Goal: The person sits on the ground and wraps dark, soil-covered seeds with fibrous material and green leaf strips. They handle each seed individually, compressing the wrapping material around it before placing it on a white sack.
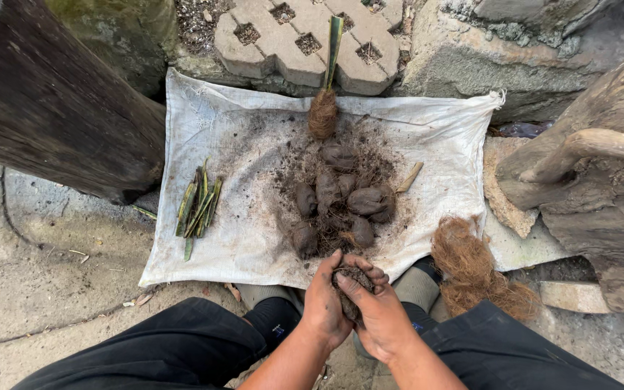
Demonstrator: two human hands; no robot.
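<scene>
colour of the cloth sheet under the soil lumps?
White, smudged with dark soil: the cloth sheet, clearest in the head view.

My left hand [324,300] and right hand [378,318] press together in front of me, fingers curled inward, both soiled, forearms angling in between my knees.

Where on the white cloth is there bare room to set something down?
The white cloth is bare on its right side, between the soil balls and the right edge, and in a strip between the green leaf cuttings and the balls. Its far left corner is bare too. The centre is crowded; both hands block the near edge.
</scene>
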